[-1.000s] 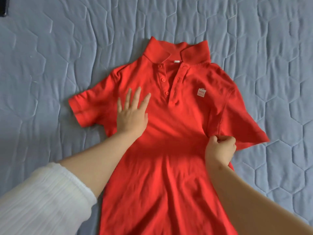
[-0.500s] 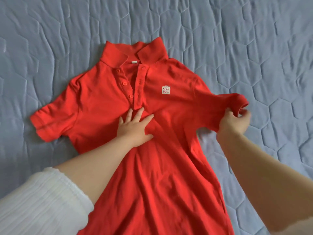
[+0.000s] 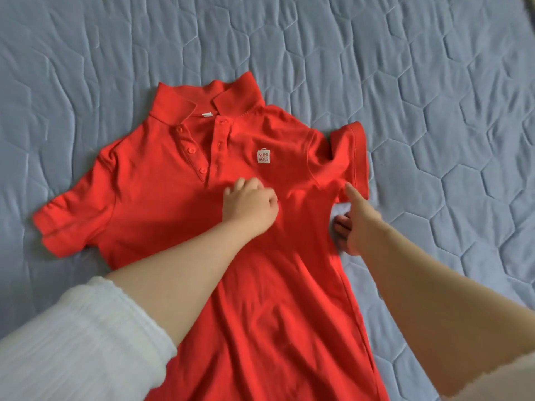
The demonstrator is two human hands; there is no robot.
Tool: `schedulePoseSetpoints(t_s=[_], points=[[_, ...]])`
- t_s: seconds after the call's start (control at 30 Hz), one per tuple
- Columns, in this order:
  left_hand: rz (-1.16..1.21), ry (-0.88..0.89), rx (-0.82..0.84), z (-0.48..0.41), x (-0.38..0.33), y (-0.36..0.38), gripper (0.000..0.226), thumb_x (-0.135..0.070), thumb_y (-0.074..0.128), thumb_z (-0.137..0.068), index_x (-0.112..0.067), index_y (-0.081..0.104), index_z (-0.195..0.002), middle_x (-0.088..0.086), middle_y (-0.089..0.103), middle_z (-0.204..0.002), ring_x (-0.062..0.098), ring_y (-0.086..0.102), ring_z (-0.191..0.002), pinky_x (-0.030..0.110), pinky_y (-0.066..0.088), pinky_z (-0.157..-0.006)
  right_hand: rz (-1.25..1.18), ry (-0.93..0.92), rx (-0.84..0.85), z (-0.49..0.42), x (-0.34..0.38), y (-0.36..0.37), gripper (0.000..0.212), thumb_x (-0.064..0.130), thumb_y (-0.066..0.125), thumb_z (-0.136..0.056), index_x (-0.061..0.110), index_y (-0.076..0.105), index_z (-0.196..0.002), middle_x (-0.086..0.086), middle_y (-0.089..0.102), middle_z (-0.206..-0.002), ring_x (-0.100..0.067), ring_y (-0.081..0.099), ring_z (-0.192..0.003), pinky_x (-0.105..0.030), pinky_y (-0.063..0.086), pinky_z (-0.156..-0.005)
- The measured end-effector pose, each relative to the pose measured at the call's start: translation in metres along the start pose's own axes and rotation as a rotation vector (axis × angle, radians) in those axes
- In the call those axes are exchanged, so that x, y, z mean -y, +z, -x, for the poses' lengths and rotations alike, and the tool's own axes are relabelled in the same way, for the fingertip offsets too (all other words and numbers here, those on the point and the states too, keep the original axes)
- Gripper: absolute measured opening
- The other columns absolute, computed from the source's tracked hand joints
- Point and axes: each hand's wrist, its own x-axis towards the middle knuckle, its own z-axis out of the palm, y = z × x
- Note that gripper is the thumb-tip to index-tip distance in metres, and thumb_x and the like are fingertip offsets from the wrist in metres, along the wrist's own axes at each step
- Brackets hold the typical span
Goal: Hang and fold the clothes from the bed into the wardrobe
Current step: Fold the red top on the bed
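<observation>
Red polo shirt (front up) on bed

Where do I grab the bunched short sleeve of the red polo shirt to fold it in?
Probably pinch the red polo shirt's bunched sleeve at its outer cuff edge, coming from the right over the blue quilted bedspread: that edge lies free and turned up, while the left hand rests on the chest.
</observation>
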Motion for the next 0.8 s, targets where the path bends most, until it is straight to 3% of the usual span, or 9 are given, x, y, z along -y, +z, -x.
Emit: schedulePoseSetpoints(t_s=[0.1, 0.2, 0.27, 0.43, 0.57, 0.67, 0.73, 0.8], points=[[0.221, 0.02, -0.264, -0.025, -0.014, -0.021, 0.03, -0.011, 0.044, -0.09, -0.022, 0.065, -0.108, 0.006, 0.056, -0.116, 0.029, 0.046, -0.11, 0.036, 0.036, -0.088, -0.047, -0.053, 0.05, 0.002, 0.0, 0.008, 0.031, 0.039, 0.072, -0.077, 0.02, 0.048, -0.078, 0.001, 0.046, -0.061, -0.013, 0.044, -0.048, -0.014, 0.037, -0.043], [0.309, 0.068, -0.241, -0.055, -0.026, -0.037, 0.046, 0.001, 0.04, -0.086, -0.024, 0.058, -0.121, 0.004, 0.05, -0.124, 0.026, 0.047, -0.114, 0.035, 0.039, -0.091, -0.073, -0.175, -0.026, -0.002, 0.008, 0.011, 0.017, 0.008, 0.062, -0.084, 0.015, 0.05, -0.075, -0.003, 0.047, -0.061, -0.014, 0.044, -0.049, -0.018, 0.038, -0.042], [0.276, 0.14, -0.19, -0.073, -0.032, -0.041, 0.056, 0.004, 0.038, -0.085, -0.026, 0.052, -0.129, -0.001, 0.044, -0.133, 0.023, 0.046, -0.119, 0.034, 0.04, -0.096, -0.186, -0.203, -0.073, -0.009, 0.01, 0.009, 0.024, -0.003, 0.046, -0.084, 0.016, 0.048, -0.069, -0.003, 0.043, -0.06, -0.015, 0.039, -0.049, -0.023, 0.036, -0.047], [-0.015, 0.288, 0.03, -0.095, -0.054, -0.032, 0.068, -0.006, 0.047, -0.085, -0.037, 0.029, -0.142, 0.002, 0.032, -0.137, 0.027, 0.042, -0.12, 0.039, 0.04, -0.095, -0.698, -0.096, -0.087, -0.022, -0.002, -0.01, 0.031, -0.002, 0.04, -0.083, 0.016, 0.035, -0.059, 0.001, 0.031, -0.043, -0.013, 0.028, -0.039, -0.023, 0.027, -0.049], [-0.236, 0.217, -0.122, -0.097, -0.076, -0.031, 0.051, -0.01, 0.053, -0.083, -0.03, 0.048, -0.129, 0.012, 0.037, -0.124, 0.032, 0.045, -0.112, 0.039, 0.039, -0.089, -0.696, -0.057, 0.0, -0.031, -0.015, -0.013, 0.029, 0.003, 0.04, -0.086, 0.017, 0.036, -0.061, 0.0, 0.035, -0.051, -0.013, 0.032, -0.045, -0.024, 0.031, -0.047], [-0.151, 0.181, -0.004, -0.104, -0.093, -0.039, 0.035, -0.019, 0.053, -0.081, -0.028, 0.059, -0.115, 0.009, 0.051, -0.122, 0.03, 0.052, -0.11, 0.032, 0.039, -0.08, -0.636, -0.102, 0.034, -0.041, -0.012, -0.012, 0.026, 0.004, 0.042, -0.084, 0.018, 0.038, -0.063, 0.004, 0.04, -0.046, -0.011, 0.034, -0.046, -0.021, 0.032, -0.044], [-0.025, 0.147, 0.156, -0.111, -0.103, -0.046, 0.025, -0.019, 0.051, -0.082, -0.02, 0.064, -0.104, 0.01, 0.063, -0.108, 0.027, 0.06, -0.094, 0.025, 0.04, -0.068, -0.596, -0.153, 0.049, -0.047, -0.011, -0.011, 0.022, 0.002, 0.045, -0.082, 0.017, 0.043, -0.066, 0.004, 0.044, -0.051, -0.01, 0.037, -0.046, -0.019, 0.033, -0.044], [0.266, 0.022, 0.268, -0.116, -0.108, -0.048, 0.018, -0.01, 0.042, -0.087, -0.008, 0.06, -0.092, 0.013, 0.06, -0.079, 0.019, 0.062, -0.057, 0.021, 0.043, -0.048, -0.559, -0.189, 0.051, -0.048, -0.013, -0.01, 0.02, -0.001, 0.048, -0.081, 0.016, 0.046, -0.07, 0.002, 0.047, -0.058, -0.011, 0.04, -0.049, -0.021, 0.034, -0.048]])
